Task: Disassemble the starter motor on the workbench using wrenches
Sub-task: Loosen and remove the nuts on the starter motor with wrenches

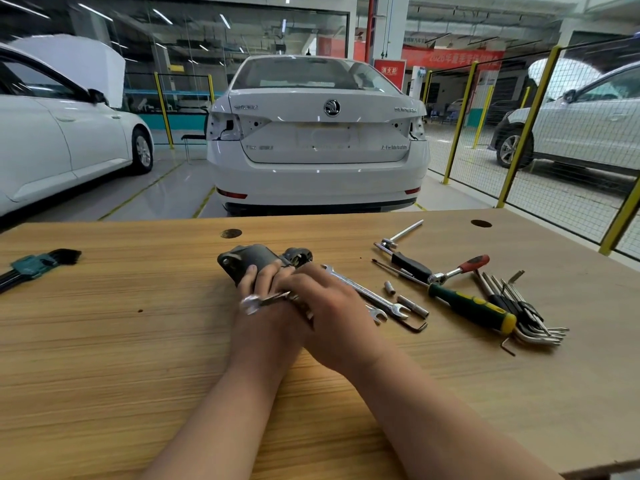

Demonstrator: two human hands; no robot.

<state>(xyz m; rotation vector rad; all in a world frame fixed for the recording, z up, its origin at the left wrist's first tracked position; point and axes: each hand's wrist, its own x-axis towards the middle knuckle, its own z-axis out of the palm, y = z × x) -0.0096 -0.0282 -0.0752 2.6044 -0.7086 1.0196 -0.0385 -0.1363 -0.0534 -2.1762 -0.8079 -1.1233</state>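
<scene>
Fingers of left hand [265, 315] clasp the starter motor [252, 258], right hand [323, 308] fingers grip a wrench [268, 300]

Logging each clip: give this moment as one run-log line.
left hand: holds starter motor | right hand: grips wrench, blurred | spare wrench: on workbench

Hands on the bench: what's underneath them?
The dark starter motor sticks out past the left hand, which grips it. A blurred wrench pokes out from the right hand. Its other end is covered.
</scene>
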